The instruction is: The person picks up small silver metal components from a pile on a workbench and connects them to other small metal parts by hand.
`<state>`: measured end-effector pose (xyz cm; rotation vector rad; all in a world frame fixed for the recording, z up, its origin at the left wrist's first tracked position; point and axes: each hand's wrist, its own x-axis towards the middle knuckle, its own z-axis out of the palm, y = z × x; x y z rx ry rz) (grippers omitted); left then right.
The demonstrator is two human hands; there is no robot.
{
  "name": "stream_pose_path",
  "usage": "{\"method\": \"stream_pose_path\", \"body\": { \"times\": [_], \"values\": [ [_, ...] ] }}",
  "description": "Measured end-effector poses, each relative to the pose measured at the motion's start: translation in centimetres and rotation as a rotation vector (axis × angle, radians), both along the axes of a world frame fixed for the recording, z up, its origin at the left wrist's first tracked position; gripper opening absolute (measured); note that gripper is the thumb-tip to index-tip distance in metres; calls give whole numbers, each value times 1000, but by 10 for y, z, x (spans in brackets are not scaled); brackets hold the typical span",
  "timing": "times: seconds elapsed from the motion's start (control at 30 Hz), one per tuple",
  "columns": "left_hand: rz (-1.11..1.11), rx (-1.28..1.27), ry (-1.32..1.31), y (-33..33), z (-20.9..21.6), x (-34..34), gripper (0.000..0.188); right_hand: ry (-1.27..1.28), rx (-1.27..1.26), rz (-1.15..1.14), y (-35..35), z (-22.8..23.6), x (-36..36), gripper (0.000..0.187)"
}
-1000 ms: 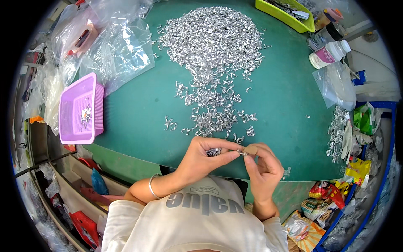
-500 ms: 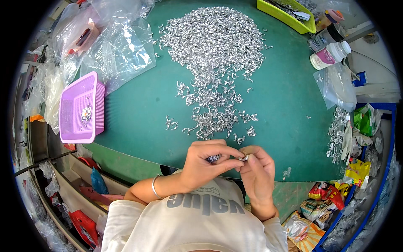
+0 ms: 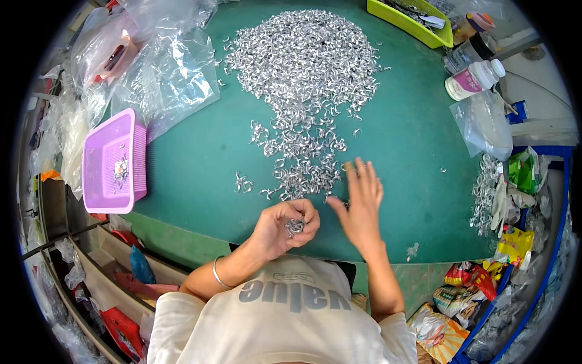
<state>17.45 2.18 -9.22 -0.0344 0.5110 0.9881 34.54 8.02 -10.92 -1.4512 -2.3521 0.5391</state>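
Note:
A large heap of small curved silver metal pieces (image 3: 303, 60) spreads over the green table (image 3: 412, 145), trailing down toward me in a looser cluster (image 3: 306, 173). My left hand (image 3: 285, 227), with a bangle at the wrist, is curled around several of these metal pieces (image 3: 294, 227) near the table's front edge. My right hand (image 3: 362, 203) reaches over the table just right of the loose cluster. Its fingers are stretched and apart, and I see nothing held in them. A few pieces lie by its thumb, partly hidden.
At left stands a purple basket (image 3: 140, 164) with a few pieces inside, below clear plastic bags (image 3: 176, 73). A yellow-green tray (image 3: 418, 27) and a white bottle (image 3: 473, 79) are at the back right. More metal pieces (image 3: 484, 194) lie along the right edge.
My hands, together before, have come apart. The right has moved forward to the loose cluster and spread its fingers; the left has turned, still holding its metal pieces.

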Motion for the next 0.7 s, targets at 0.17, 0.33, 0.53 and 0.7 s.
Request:
{"method": "stream_pose_path", "body": {
  "times": [0.17,0.33,0.53,0.7],
  "values": [
    [89,-89,320,0,-4,-13,28,88,-152,284,-5,5,-11,61],
    [75,23,586,3,-3,-19,20,287,-31,149,49,-3,-5,56],
    [-88,151,782,21,0,-18,20,40,97,362,89,-6,-55,57],
    [50,134,785,19,-8,-33,21,46,-99,532,59,6,-32,53]
  ]
}}
